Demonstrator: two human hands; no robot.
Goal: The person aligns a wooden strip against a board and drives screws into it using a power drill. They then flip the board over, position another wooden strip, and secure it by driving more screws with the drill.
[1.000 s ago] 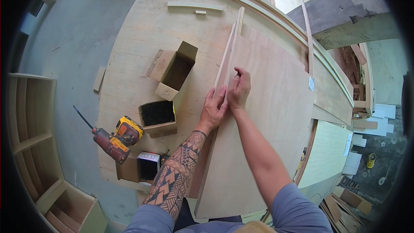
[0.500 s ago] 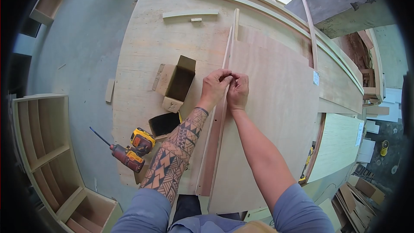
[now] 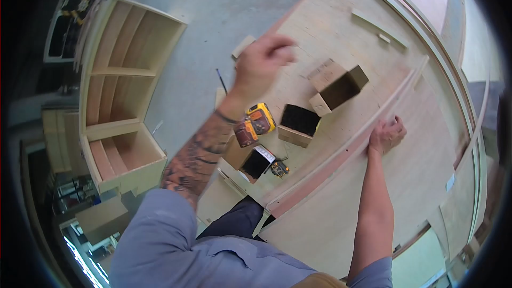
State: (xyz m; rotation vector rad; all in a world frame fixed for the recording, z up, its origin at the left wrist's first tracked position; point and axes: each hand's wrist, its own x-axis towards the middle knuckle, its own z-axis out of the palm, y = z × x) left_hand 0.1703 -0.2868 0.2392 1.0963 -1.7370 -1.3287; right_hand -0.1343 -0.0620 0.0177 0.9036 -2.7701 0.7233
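My left hand (image 3: 264,64), smeared by motion, is raised in the air above the left side of the plywood sheet (image 3: 314,37). What its fingers hold, if anything, does not show. Beneath that forearm is a yellow and dark red cordless drill (image 3: 255,124) with a long bit. My right hand (image 3: 388,136) rests on the pale wooden panel (image 3: 341,208), fingers curled together, beside a narrow wooden strip (image 3: 325,164) with dark holes in it. Anything inside those fingers is too small to make out. An open cardboard box (image 3: 325,77) lies between my hands.
Several more open cartons, one a dark-lined box (image 3: 296,133), sit near a small yellow-black tool (image 3: 279,167). Long strips (image 3: 426,26) curve along the far side. A short batten (image 3: 378,29) lies near them. A wooden shelf unit (image 3: 128,69) stands on the floor at left.
My hands were together, pinching at the strip's edge. The left has swung away, up and to the left, above the drill. The right stays by the strip. The whole view has turned leftward.
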